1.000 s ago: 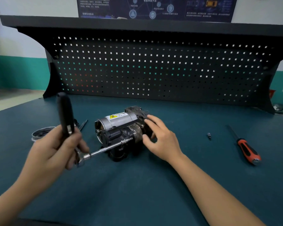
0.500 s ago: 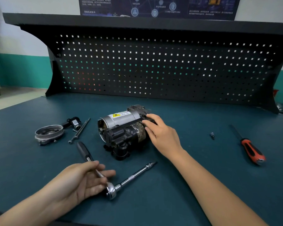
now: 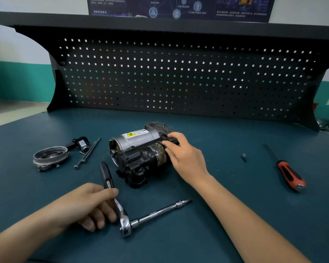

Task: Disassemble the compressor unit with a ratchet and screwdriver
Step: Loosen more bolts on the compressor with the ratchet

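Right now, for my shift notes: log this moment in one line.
left hand: resting on chrome ratchet lying on bench | right hand: steadying grey-black compressor unit | orange-handled screwdriver: untouched, far right

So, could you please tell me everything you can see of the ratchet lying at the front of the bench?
The ratchet lies flat on the teal bench top, in front of the compressor unit. It has a black grip, a polished chrome shank and a rounded chrome head. A long chrome extension bar juts from the head toward the right, ending in a small bit. The left hand rests on the shank, fingers loosely over it. The bar's tip touches nothing but the bench.
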`<state>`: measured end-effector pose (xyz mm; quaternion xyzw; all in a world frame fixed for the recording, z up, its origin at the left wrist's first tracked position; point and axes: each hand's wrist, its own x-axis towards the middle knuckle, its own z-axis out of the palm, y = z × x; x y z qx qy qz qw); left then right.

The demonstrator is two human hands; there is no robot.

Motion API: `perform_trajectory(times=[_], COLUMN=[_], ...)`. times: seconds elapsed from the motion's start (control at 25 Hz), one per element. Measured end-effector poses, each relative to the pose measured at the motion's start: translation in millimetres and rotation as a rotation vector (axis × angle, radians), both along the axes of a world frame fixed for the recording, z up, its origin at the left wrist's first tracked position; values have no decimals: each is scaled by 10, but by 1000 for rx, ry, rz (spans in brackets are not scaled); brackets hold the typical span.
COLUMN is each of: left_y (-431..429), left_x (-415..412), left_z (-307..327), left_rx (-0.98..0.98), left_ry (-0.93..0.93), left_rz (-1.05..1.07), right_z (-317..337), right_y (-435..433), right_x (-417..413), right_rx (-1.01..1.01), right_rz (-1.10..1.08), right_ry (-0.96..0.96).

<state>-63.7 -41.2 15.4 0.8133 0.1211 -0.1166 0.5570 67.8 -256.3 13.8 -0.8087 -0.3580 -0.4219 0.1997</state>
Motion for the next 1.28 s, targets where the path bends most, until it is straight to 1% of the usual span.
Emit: perform_trajectory(times=[0.12,0.16,0.2,0.24,0.32,0.36,0.4,0.44,0.52,0.56,0.6,0.64,0.72,0.76,0.8,0.88,0.96,1.08,1.2,1.28], left_y=[-104,-135,-158,-165,-128,-76,-18,55,185,218,227,205,137,110,86,39,-7,-46,-41,-58], left_x=[-95,-119,-140,-150,-168,-163,-146,-117,-44,-3,38,67,93,103,116,158,191,205,217,215], left_z=[-55,-68,-80,-82,-52,-24,18,68,171,210,219,215,173,147,133,126,135,147,156,178], left_rx=[-156,-176,-180,-173,-115,-61,2,60,146,177,204,226,249,250,244,240,275,364,362,396], left_ry=[-235,-314,-388,-465,-627,-709,-791,-866,-951,-969,-986,-994,-995,-999,-1005,-1016,-1036,-1058,-1074,-1102], left_rz=[118,151,179,203,247,273,300,318,348,360,365,371,383,379,370,347,338,352,339,309], right_z=[34,61,98,151,245,269,257,222,94,26,-15,-37,-64,-77,-82,-95,-117,-123,-132,-144], right_y=[-42,-61,-73,-83,-50,-5,47,96,242,313,355,372,385,380,371,356,325,323,324,320], right_x=[-14,-30,-49,-77,-165,-239,-320,-412,-551,-571,-565,-542,-497,-476,-453,-406,-350,-331,-303,-301], right_rx=[99,180,303,470,856,960,933,800,357,172,80,76,126,129,129,127,144,155,143,140], right_rz=[-38,-47,-47,-21,143,223,272,302,272,233,204,187,198,203,205,188,171,188,179,153], right_ry=[217,245,259,293,453,499,483,454,401,403,414,377,222,180,172,234,272,254,250,237])
